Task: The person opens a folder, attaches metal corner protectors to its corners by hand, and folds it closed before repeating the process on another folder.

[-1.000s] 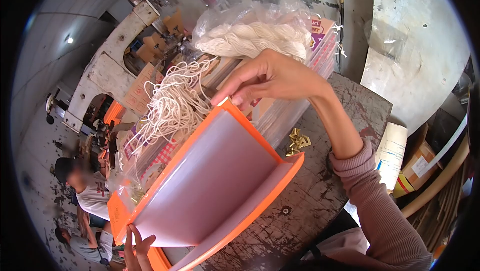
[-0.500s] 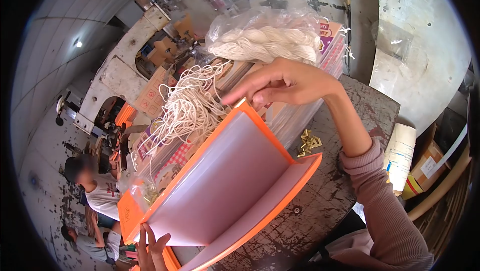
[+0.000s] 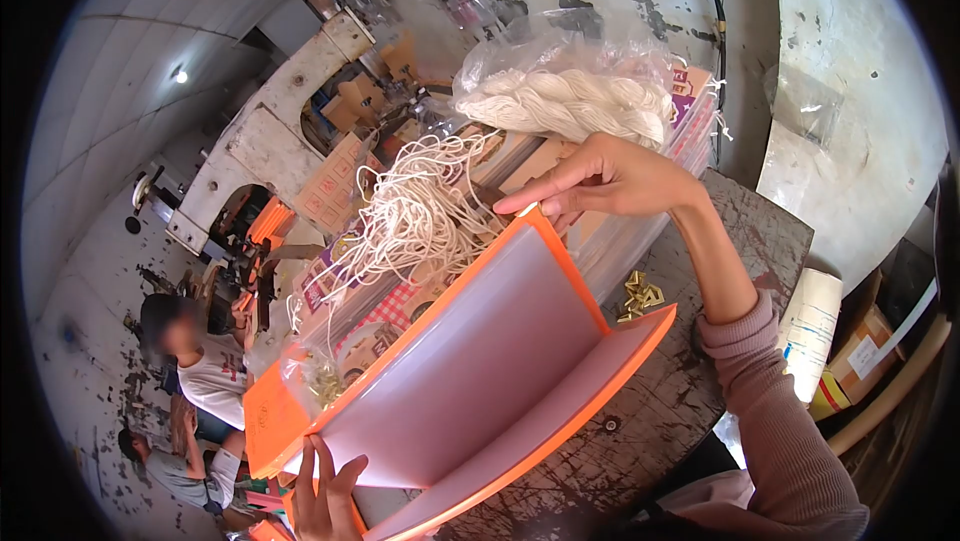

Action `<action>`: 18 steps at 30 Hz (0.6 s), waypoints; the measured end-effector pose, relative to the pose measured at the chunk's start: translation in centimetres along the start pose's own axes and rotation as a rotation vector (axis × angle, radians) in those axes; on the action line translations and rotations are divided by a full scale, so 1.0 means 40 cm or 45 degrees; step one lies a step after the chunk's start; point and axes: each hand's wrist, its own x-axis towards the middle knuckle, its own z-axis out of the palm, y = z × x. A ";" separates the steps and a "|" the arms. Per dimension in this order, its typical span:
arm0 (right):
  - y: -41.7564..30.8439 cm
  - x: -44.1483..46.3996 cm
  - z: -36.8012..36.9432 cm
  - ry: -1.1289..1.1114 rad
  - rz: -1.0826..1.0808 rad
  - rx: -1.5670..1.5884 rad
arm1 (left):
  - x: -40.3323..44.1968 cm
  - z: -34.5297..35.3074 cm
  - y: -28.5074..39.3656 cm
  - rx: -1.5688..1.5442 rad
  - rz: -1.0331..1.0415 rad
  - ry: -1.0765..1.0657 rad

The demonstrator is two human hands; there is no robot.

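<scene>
An orange folder (image 3: 545, 441) stands partly spread in front of me, its pale inner side under glossy clear plastic. At its lower left edge my left hand (image 3: 325, 491) holds the cover, some fingers on the inner face. My right hand (image 3: 610, 181) is at the upper corner, with index finger and thumb closed around it. A small light metal corner piece (image 3: 531, 209) shows there between the fingers, partly hidden. Several loose gold metal corners (image 3: 640, 296) lie on the scratched table (image 3: 640, 431) right of the folder. More gold pieces (image 3: 325, 386) sit in a clear bag at left.
Behind the folder lie a tangle of white cord (image 3: 425, 211) and a cord skein (image 3: 570, 106) in plastic, on stacked packs. An old press machine (image 3: 265, 136) stands at far left, and a person (image 3: 210, 381) sits beyond. A white roll (image 3: 812, 326) is at right.
The view has shifted, so everything appears slightly lower and further right. The right index finger and thumb stay at the folder's upper corner, and the left hand still holds the lower edge.
</scene>
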 end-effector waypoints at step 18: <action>-0.041 -0.026 -0.030 0.129 -0.251 -0.073 | -0.003 -0.008 0.006 0.016 0.032 -0.041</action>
